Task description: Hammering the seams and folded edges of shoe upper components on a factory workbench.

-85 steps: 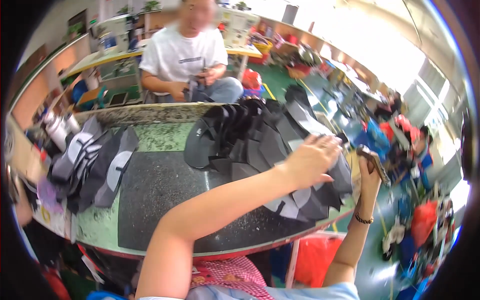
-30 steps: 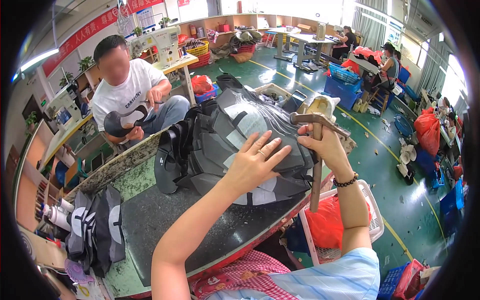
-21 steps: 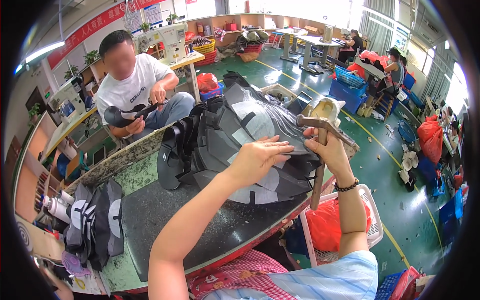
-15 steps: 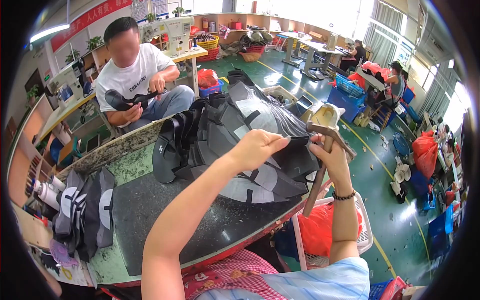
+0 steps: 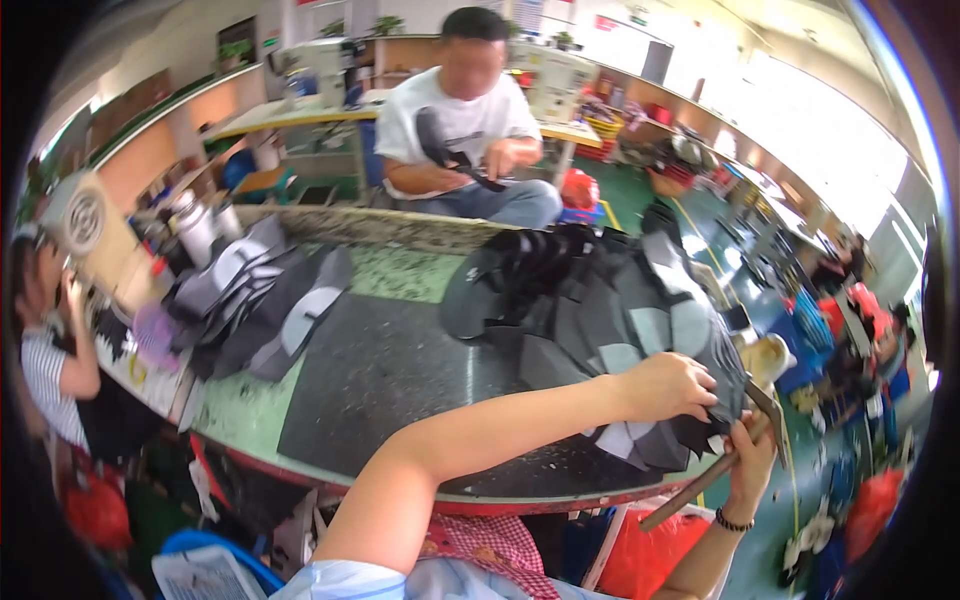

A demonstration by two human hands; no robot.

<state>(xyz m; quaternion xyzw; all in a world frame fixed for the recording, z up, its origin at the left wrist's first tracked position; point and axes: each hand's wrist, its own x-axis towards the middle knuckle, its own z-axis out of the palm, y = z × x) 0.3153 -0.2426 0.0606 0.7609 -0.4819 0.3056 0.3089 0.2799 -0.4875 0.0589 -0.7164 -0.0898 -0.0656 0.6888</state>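
My left hand [image 5: 668, 388] reaches across the bench with bent fingers closed on a black shoe-upper piece [image 5: 728, 385] at the right side of a large pile. In my right hand [image 5: 752, 462] is a hammer [image 5: 688, 492], its wooden handle slanting down to the left and its metal head above my fingers. The right fingertips also meet the lower edge of the black piece. Dark and light grey shoe-upper pieces [image 5: 590, 310] lie overlapped in the pile. A cream shoe last [image 5: 768, 358] shows just beyond the hammer head.
A black mat [image 5: 380, 390] covers part of the green bench top [image 5: 225, 405]. More grey pieces [image 5: 262, 300] lie at the left, near a flask [image 5: 192, 228]. Across the bench a seated person [image 5: 460, 120] handles a dark shoe part. Another person [image 5: 60, 350] is at far left.
The view has swung left, so the bench and the pile sit further right. My left fingers have bent down over the black piece; my right hand still holds the hammer.
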